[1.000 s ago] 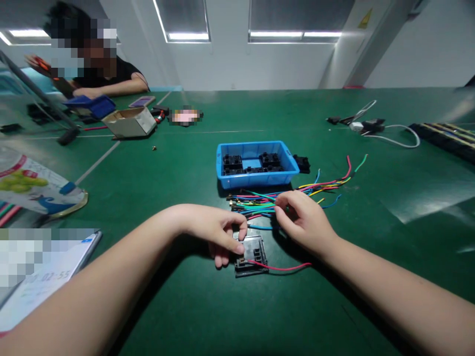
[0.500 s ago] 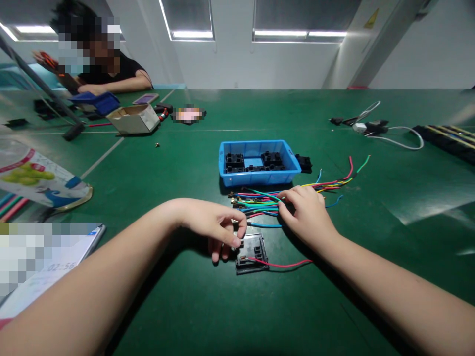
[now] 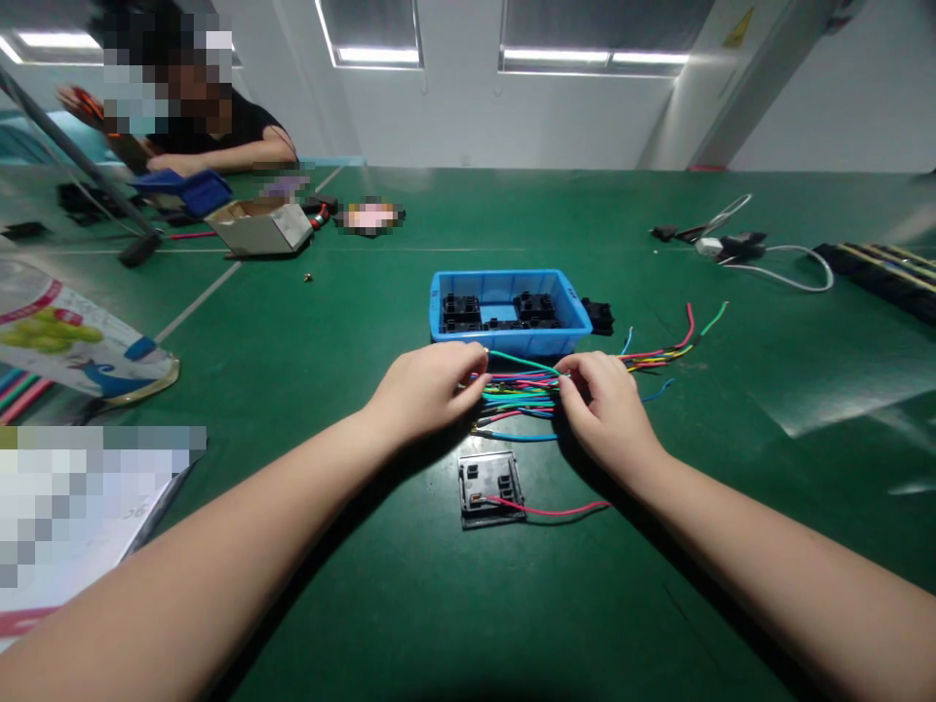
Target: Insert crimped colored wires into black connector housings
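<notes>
My left hand (image 3: 437,383) is over the left ends of a bundle of coloured wires (image 3: 521,398). Its thumb and index finger curl close together there, and what lies between them is hidden. A green wire (image 3: 521,362) runs slightly above the bundle, from beside my left fingertips to my right hand (image 3: 604,395). My right thumb and index finger pinch it, while the other fingers rest over the bundle. Nearer to me, a square black plastic part (image 3: 491,480) lies flat, with a red wire (image 3: 560,512) attached at its lower left.
Behind the wires stands a blue bin (image 3: 512,341) of black parts, with another black part (image 3: 601,317) beside it. A plastic pouch (image 3: 88,341) and a phone-like device (image 3: 80,526) lie left. A white cable (image 3: 794,283) lies right. Another person (image 3: 241,146) sits across the table.
My left hand has moved up and away from the square black part to the wire ends. My right hand has barely moved. The green wire's left end is slightly higher.
</notes>
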`<state>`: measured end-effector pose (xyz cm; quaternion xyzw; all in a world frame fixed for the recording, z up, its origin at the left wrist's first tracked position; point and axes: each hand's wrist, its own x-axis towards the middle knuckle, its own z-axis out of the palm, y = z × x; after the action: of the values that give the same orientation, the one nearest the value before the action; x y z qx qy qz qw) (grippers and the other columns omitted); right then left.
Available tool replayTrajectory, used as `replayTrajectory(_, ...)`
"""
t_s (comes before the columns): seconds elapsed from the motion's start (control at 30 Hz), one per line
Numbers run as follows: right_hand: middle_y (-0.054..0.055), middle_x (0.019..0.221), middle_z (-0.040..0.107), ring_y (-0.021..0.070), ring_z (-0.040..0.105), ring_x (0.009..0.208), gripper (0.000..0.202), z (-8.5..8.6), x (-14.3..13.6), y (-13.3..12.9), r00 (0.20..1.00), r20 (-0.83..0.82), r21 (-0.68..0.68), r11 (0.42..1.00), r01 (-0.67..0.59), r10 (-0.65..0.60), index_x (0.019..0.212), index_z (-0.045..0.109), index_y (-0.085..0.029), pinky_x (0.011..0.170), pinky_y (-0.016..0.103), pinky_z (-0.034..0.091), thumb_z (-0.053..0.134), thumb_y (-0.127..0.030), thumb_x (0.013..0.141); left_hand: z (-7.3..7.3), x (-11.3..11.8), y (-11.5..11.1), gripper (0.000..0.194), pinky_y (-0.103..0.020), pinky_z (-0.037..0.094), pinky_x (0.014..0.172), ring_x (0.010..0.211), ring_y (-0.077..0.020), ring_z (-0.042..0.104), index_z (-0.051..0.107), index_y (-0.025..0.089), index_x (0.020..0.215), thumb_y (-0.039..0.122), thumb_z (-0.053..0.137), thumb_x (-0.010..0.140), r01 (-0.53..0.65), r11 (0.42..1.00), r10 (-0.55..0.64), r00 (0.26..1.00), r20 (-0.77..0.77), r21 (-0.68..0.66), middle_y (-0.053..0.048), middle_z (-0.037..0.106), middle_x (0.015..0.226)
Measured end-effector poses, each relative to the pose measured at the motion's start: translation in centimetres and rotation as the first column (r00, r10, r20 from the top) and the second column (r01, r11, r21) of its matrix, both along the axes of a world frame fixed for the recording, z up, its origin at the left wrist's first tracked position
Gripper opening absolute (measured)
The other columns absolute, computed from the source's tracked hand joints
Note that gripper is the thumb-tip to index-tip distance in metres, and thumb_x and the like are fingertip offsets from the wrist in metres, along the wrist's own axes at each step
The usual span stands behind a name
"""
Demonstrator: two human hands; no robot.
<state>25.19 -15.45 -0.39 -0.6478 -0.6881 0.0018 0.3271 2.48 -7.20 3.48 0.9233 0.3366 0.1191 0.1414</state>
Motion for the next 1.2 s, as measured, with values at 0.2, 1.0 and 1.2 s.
replayTrajectory(0.2, 0.007, 0.09, 0.066, 0.0258, 0.059, 0.089, 0.008, 0.0, 0.0, 0.3, 0.99, -0.136, -0.067, 0.997, -0.042, 0.033, 0.089, 0.055, -0.022, 0.081, 0.04, 0.045, 0.047, -0.022, 0.088, -1.0, 0.5, -0.5, 0.042, -0.039, 0.041, 0.088, 0.106, -0.025, 0.056, 0.059, 0.019, 0.131, 0.034, 0.032, 0.102, 0.363, 0.906, -0.332, 0.929, -0.165, 0.217, -0.012, 0.064, 0.13)
replayTrajectory(1.0, 0.005, 0.085, 0.066, 0.0239, 0.06, 0.083, 0.007, -0.1, 0.0, 0.3, 0.979, -0.198, -0.019, 0.999, -0.051, 0.046, 0.084, 0.058, -0.022, 0.076, 0.039, 0.044, 0.051, -0.024, 0.083, -2.8, -0.4, 1.2, 0.015, -0.032, 0.036, 0.076, 0.078, -0.0167, 0.054, 0.063, 0.019, 0.094, 0.025, 0.05, 0.093, 0.259, 0.931, -0.265, 0.964, -0.014, 0.257, -0.002, 0.064, 0.081)
replayTrajectory(1.2, 0.005, 0.086, 0.066, 0.0232, 0.061, 0.084, 0.008, 0.3, -0.1, 0.0, 0.98, -0.195, 0.047, 0.998, -0.029, 0.038, 0.086, 0.059, -0.022, 0.077, 0.038, 0.044, 0.051, -0.024, 0.085, -2.7, -0.6, 1.4, 0.026, -0.034, 0.042, 0.077, 0.086, -0.0199, 0.058, 0.063, 0.017, 0.104, 0.014, 0.047, 0.084, 0.192, 0.944, -0.216, 0.974, 0.063, 0.268, -0.005, 0.067, 0.092)
